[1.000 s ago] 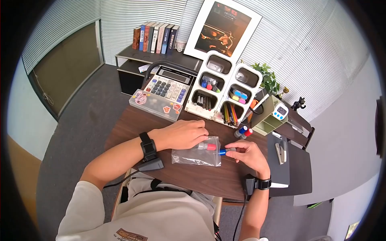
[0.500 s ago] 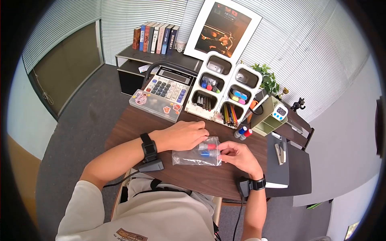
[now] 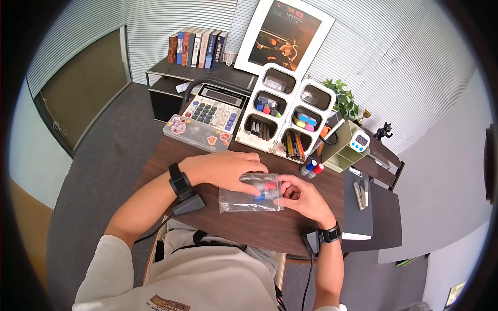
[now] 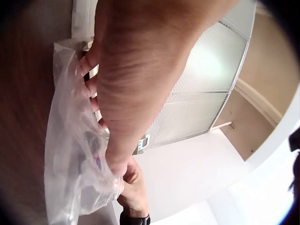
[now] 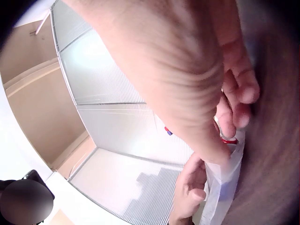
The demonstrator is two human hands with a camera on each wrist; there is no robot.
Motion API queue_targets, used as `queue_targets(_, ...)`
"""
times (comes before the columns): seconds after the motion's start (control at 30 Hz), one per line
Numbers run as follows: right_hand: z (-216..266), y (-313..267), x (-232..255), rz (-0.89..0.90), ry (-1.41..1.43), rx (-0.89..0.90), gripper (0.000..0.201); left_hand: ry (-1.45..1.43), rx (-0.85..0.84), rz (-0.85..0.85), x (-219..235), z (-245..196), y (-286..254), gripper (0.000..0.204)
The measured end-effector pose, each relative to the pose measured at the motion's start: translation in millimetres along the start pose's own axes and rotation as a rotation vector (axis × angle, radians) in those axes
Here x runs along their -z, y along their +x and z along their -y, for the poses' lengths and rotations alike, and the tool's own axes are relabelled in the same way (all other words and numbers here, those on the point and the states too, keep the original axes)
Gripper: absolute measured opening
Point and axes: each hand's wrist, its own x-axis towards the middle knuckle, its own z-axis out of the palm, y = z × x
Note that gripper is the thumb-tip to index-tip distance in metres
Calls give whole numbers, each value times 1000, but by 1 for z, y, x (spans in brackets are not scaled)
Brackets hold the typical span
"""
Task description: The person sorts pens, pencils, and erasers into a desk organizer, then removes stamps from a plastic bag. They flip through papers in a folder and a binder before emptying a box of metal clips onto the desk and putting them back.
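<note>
A clear plastic bag lies on the brown table with a red-ended marker and a blue-ended marker inside. My left hand rests over its upper left part, thumb on the plastic by the markers, the other fingers extended along the far side. With bent fingers my right hand pinches the bag's right end. In the left wrist view the bag stands wrinkled beside the left thumb. The right wrist view shows the right hand at the bag, the left hand beyond.
Another blue marker and red marker stand beyond my right hand. Farther back are a sticker-covered case, a calculator and a white organizer with pens. At right, a stapler lies on a dark folder.
My right hand has moved left, and the blue-ended marker it held outside the bag is now inside. My left thumb has come down onto the plastic by the markers.
</note>
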Motion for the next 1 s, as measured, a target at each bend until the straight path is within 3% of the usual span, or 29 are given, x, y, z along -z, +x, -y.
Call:
queue_targets(0.07,2,0,-1,7,0,-6,46,-30,-21,64,4,2,-2,66)
queue_targets(0.17,-1,4,-3,30,-75,23,50,-23,13,88,3,1,0,72)
queue_targets(0.43,-2,6,-9,-44,-247,150,47,-13,-24,74,0,4,1,72)
queue_targets(0.73,0,8,-17,-175,-287,132,45,3,-76,30,-4,8,3,69)
queue_targets(1.0,-1,6,-9,-163,-215,79,40,25,-134,-53,-3,11,1,63)
